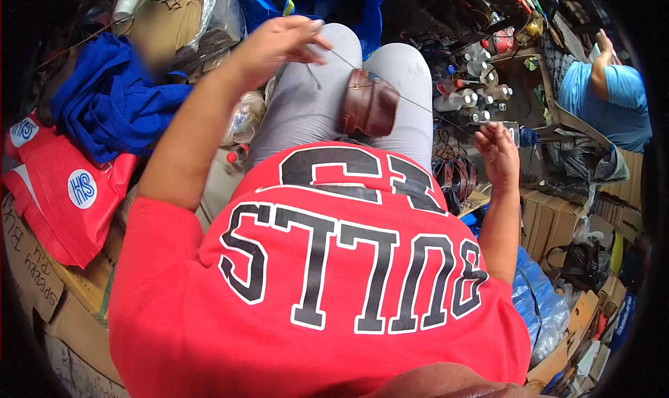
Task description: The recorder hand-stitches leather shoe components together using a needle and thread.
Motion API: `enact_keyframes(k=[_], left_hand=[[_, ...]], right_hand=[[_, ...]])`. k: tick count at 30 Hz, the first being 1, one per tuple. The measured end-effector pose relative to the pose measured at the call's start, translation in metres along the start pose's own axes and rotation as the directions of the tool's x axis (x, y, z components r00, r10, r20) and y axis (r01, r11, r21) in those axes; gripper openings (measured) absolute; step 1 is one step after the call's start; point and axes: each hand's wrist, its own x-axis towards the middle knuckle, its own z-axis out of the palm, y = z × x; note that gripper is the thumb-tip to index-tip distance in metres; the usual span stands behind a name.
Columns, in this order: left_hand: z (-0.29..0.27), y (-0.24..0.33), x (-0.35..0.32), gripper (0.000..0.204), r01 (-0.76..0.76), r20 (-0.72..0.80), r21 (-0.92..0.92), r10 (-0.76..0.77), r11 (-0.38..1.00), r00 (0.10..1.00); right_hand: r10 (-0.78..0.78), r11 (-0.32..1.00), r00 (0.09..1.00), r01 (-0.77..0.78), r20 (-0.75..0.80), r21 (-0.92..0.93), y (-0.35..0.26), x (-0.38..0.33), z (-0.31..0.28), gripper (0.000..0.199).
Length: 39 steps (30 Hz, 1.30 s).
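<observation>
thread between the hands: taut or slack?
Taut: the thin pale thread runs straight from the left hand past the brown leather shoe toward the right hand.

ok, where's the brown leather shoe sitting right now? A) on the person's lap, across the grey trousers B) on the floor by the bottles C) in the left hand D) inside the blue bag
A: the brown leather shoe rests on the grey trousers between the knees, while a thread runs from the left hand past it toward the right hand.
</observation>
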Motion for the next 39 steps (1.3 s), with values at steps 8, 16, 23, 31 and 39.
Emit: enact_keyframes(k=[8,16,23,31,39], left_hand=[[-0.034,0.068,-0.049,0.041,-0.284,0.199,-0.278,0.344,0.918,0.918],[-0.012,0.092,-0.033,0.05,-0.735,-0.031,0.013,0.735,0.678,0.677],[-0.011,0.035,-0.006,0.018,-0.464,0.014,0.644,0.598,0.608,0.801],[0.048,-0.007,-0.004,0.015,-0.466,0.298,0.686,0.368,0.559,0.881],[0.047,-0.007,0.0,0.012,-0.442,0.297,0.714,0.337,0.544,0.894]], right_hand=[[-0.037,0.724,0.958,0.222,0.285,-0.653,0.006,-0.013,0.128,0.026],[0.073,0.704,0.936,0.197,0.345,-0.683,0.034,-0.011,0.172,0.036],[0.087,0.709,0.946,0.16,0.311,-0.686,0.04,-0.011,0.164,0.033],[0.144,0.769,0.933,0.105,0.331,-0.63,0.039,-0.012,0.164,0.031],[0.147,0.79,0.926,0.1,0.347,-0.604,0.035,-0.014,0.169,0.031]])
